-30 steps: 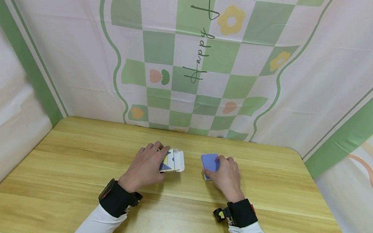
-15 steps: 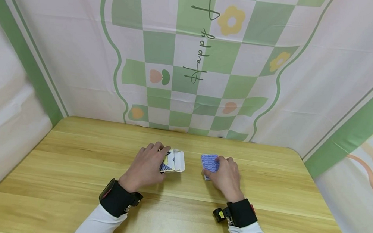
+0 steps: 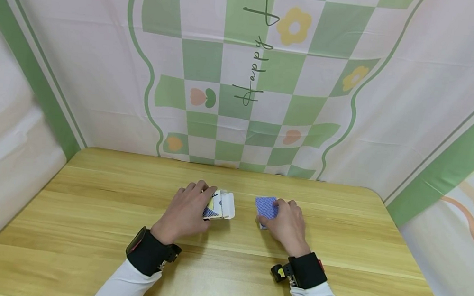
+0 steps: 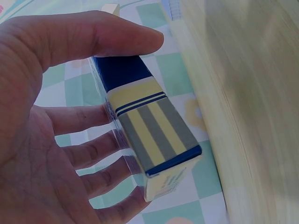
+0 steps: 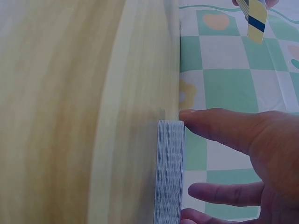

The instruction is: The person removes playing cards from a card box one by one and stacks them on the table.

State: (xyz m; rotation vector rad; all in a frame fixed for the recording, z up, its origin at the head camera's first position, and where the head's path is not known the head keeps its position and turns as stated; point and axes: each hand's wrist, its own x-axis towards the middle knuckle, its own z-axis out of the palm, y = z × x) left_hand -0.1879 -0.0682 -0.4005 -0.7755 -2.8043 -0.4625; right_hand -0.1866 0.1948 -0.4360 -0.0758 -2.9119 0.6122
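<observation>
My left hand (image 3: 183, 212) grips an opened playing-card box (image 3: 215, 205) between thumb and fingers, its white flap pointing right. In the left wrist view the narrow side of the box (image 4: 149, 126) shows navy, cream and grey stripes, and a gap separates it from the tabletop. To the right, a squared deck of blue-backed cards (image 3: 264, 207) lies on the table. My right hand (image 3: 287, 222) holds the deck from its right side; the thumb (image 5: 201, 119) touches a corner in the right wrist view. The fingers partly hide the deck's right side.
The wooden table (image 3: 225, 271) ends at the back against a hanging cloth (image 3: 234, 105) with green and white checks. More cloth hangs at the left and right. Each wrist wears a black band (image 3: 150, 252) with a small camera.
The far edge of the card deck has shifted very slightly toward me. Both hands and the box stay almost where they were.
</observation>
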